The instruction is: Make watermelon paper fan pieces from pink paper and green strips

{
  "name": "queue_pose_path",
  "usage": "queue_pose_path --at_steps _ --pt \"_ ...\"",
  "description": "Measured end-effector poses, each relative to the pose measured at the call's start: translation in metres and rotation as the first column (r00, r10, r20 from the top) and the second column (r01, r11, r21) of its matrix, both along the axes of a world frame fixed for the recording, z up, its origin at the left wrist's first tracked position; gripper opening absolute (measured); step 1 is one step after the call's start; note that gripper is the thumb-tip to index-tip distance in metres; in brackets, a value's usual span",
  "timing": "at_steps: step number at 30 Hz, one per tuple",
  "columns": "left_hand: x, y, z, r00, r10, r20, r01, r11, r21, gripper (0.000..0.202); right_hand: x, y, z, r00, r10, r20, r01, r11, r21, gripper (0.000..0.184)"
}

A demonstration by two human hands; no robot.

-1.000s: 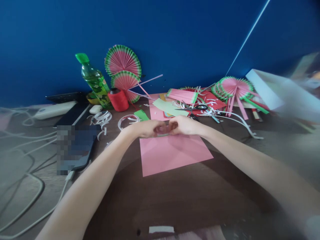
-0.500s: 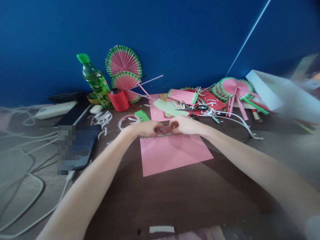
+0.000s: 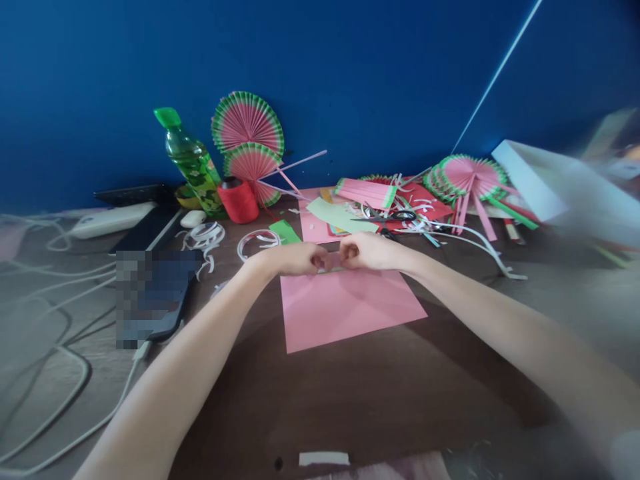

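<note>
A pink sheet of paper (image 3: pixel 350 310) lies on the dark table in front of me, its far edge raised between my hands. At the left part of that edge, my left hand (image 3: pixel 303 259) is closed with its fingertips pinching the paper. My right hand (image 3: pixel 367 252) pinches the same edge a little to the right, fingers curled. A narrow pale and green strip shows along the edge between the hands. The fingers partly hide the fold.
Behind my hands lie scissors (image 3: pixel 400 216), pale green paper (image 3: pixel 340 215) and paper scraps. Pleated pink-green fans (image 3: pixel 247 125) lean on the blue wall. A green bottle (image 3: pixel 193 163), red thread spool (image 3: pixel 239 201) and phone (image 3: pixel 167 293) with cables stand left; a white box (image 3: pixel 530 180) is right.
My hands have shifted very slightly, and the gap between their fingertips is a little wider. The pink sheet lies in the same place.
</note>
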State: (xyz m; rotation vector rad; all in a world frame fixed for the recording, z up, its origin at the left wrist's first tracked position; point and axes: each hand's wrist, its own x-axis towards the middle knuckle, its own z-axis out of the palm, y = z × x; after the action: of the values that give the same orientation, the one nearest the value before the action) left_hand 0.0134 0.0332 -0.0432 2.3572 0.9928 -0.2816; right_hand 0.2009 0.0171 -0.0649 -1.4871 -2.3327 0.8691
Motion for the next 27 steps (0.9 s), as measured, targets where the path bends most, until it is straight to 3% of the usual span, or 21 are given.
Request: queue_pose_path --at_steps 8,15,17,19,21,22,24,27 --pt "-0.001 0.002 -0.002 0.999 -0.002 -0.035 0.003 1.0 0.014 0.039 0.016 0.012 -0.001 0.997 0.012 0.077 -0.008 0.998 -0.055 0.017" --pt "-0.009 0.004 0.015 0.98 0.119 -0.159 -0.105 0.99 0.096 0.03 0.02 0.015 0.002 0.995 0.064 0.078 -0.058 0.995 -0.086 0.014" --pt "-0.019 0.009 0.019 0.962 0.264 -0.076 -0.241 0.943 0.232 0.031 0.02 0.014 0.003 0.994 0.07 0.081 -0.063 0.994 -0.085 0.013" --pt "-0.03 0.014 0.022 0.909 0.414 0.034 -0.396 0.838 0.375 0.031 0.02 0.014 0.005 0.994 0.071 0.077 -0.064 0.994 -0.084 0.013" --pt "-0.04 0.018 0.024 0.857 0.514 0.029 -0.474 0.766 0.434 0.027 0.019 0.013 0.004 0.995 0.073 0.065 -0.068 0.995 -0.075 0.014" --pt "-0.044 0.019 0.025 0.842 0.54 -0.009 -0.484 0.761 0.433 0.024 0.019 0.013 0.004 0.996 0.075 0.057 -0.072 0.995 -0.065 0.014" --pt "-0.049 0.019 0.027 0.827 0.545 -0.136 -0.464 0.799 0.381 0.024 0.017 0.012 0.003 0.996 0.079 0.042 -0.077 0.996 -0.042 0.015" --pt "-0.051 0.017 0.026 0.871 0.407 -0.274 -0.338 0.903 0.267 0.027 0.014 0.011 0.002 0.998 0.066 0.001 -0.066 0.998 -0.019 0.014"
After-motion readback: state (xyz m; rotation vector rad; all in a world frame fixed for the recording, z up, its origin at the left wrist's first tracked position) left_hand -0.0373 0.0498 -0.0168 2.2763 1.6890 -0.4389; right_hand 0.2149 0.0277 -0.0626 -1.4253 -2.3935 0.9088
